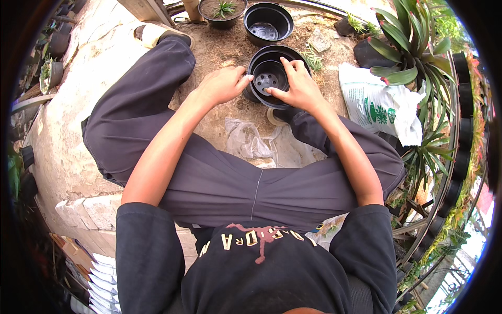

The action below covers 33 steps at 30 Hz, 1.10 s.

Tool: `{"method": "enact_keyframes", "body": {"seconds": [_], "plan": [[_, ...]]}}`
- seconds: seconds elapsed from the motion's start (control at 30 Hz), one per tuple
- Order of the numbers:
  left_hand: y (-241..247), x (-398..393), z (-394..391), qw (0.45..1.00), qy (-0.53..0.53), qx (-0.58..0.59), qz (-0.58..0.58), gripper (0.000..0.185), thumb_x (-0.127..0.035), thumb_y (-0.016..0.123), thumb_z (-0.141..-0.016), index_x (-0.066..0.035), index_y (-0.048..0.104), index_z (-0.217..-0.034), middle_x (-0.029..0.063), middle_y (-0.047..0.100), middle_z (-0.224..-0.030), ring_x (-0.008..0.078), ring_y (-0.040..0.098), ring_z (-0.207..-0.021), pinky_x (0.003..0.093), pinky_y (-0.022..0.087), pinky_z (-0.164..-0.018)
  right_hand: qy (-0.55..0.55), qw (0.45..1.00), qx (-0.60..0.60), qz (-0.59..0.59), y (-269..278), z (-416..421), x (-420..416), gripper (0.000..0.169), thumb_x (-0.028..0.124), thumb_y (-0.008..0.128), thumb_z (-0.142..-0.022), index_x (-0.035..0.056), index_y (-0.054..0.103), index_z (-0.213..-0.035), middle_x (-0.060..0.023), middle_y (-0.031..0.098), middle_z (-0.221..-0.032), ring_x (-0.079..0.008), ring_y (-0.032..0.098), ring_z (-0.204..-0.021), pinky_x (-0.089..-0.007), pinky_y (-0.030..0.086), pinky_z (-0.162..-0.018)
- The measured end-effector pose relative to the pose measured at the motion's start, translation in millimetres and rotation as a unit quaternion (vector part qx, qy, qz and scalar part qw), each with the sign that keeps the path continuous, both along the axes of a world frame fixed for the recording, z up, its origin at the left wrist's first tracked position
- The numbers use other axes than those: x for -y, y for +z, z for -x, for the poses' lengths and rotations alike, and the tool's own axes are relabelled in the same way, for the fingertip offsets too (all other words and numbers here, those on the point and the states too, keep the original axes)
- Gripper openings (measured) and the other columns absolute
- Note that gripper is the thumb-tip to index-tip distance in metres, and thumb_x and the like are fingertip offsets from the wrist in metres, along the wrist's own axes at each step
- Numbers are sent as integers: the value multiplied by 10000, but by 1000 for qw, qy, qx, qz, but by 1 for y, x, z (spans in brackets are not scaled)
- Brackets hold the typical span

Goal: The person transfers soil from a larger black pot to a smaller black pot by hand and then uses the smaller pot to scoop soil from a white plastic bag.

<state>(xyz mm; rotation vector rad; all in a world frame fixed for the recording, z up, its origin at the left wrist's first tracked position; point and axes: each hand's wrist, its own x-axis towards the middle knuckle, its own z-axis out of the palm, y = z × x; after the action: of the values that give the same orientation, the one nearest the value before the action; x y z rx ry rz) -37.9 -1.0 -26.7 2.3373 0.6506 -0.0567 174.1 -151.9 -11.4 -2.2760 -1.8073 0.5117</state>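
Between my feet stands a round black plastic pot point(257, 94) with drainage holes in its base. A second, smaller ring shows inside its rim; I cannot tell whether that is a nested pot or a step in the wall. My left hand point(224, 85) grips the left side of the rim, its thumb along the edge. From the right, my right hand point(301, 87) holds the pot. Its thumb and index finger spread apart over the inner ring, and its palm covers part of the right rim.
Beyond are another black pot point(270, 8) and a pot of soil with a small plant point(223, 10). On the right lie a white printed bag point(370, 104) and a large-leaved potted plant point(408, 59). Clear plastic point(245, 137) rests on the ground between my legs.
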Motion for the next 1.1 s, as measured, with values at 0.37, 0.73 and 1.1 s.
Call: {"method": "enact_keyframes", "body": {"seconds": [0.37,0.73,1.1], "plan": [[-2,1,-1,1000,-8,7,-8,479,-450,480,-1066,2,640,-1063,246,700,-1066,441,664,-1038,536,525,-878,56,998,28,-21,-9,6,7,1068,650,771,-811,-60,411,-1523,-264,463,-1455,-425,531,-1292,-460,468,-1080],[1,2,-1,1000,-9,1,-10,470,-436,472,-1073,6,630,-1043,239,695,-1056,439,658,-1031,535,513,-872,53,998,7,24,-4,-5,4,1045,475,862,-784,-46,373,-1547,-266,492,-1440,-437,517,-1306,-461,452,-1098],[1,3,0,1000,-6,-13,-14,465,-436,460,-1080,-2,619,-1120,245,677,-1148,429,639,-1102,528,507,-937,76,994,-78,-31,-14,-5,5,1007,386,883,-781,-24,379,-1549,-268,497,-1428,-417,528,-1319,-436,463,-1100]]}}
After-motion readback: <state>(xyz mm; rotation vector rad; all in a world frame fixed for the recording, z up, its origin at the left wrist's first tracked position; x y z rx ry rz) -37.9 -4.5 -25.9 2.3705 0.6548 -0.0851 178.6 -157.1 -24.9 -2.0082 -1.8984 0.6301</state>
